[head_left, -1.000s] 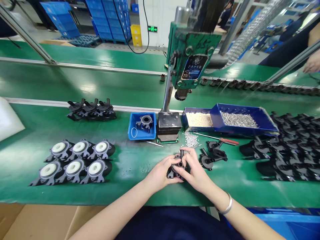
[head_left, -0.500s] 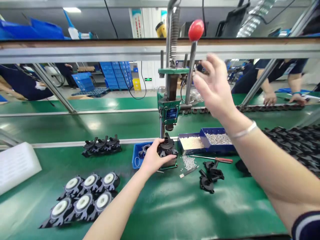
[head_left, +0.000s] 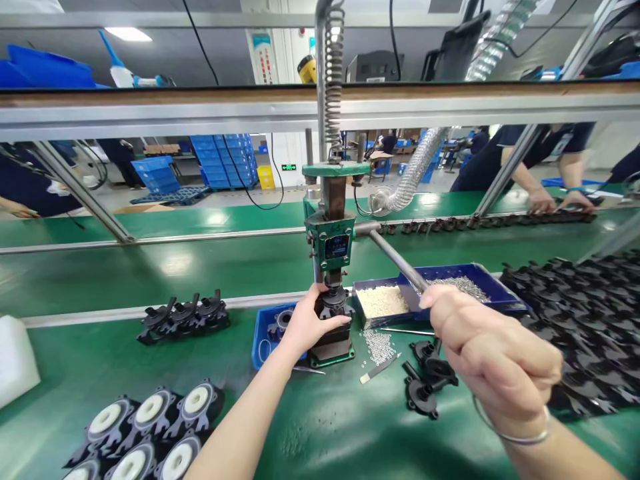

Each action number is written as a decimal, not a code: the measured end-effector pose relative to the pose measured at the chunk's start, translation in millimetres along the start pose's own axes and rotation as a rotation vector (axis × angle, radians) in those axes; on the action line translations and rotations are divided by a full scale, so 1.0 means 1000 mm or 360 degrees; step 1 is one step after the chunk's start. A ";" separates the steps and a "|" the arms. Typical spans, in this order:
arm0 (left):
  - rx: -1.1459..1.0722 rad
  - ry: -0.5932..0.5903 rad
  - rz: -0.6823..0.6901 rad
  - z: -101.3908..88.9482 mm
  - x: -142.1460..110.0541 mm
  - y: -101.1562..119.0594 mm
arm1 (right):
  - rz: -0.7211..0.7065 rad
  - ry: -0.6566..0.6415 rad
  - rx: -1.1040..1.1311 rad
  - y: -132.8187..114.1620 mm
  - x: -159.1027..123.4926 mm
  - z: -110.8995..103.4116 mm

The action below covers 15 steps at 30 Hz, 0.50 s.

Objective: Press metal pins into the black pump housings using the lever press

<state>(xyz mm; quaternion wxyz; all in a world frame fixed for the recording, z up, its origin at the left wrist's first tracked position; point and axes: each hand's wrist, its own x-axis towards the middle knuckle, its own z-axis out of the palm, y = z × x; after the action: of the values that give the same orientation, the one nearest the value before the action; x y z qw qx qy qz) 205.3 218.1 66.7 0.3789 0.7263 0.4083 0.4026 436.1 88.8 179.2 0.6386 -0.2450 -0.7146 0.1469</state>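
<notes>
Black part stands on the block, directly beneath the green press. The operator's left hand, nearer, holds its left side, thumb and fingers spread. The right hand, well apart, grips the lever, which slopes down rightward.

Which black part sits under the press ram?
The black part in the left hand, directly below the ram; the others lie on the green bench or in the light-blue bin.
</notes>
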 end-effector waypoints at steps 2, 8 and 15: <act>0.0004 0.0012 -0.0017 0.001 0.000 -0.001 | -0.0122 0.0142 0.0032 0.012 -0.010 0.008; -0.0001 0.0026 0.0028 0.002 -0.001 -0.001 | -0.0305 0.0317 0.0068 0.028 -0.004 0.020; 0.0047 0.0058 0.0029 0.003 0.002 0.002 | -0.0440 0.0403 0.0143 0.027 0.004 0.025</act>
<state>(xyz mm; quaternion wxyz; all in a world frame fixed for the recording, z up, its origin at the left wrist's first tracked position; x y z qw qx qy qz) 209.2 218.7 67.8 0.3570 0.7281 0.4144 0.4131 415.1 115.9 164.6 0.7478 -0.1322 -0.6481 0.0575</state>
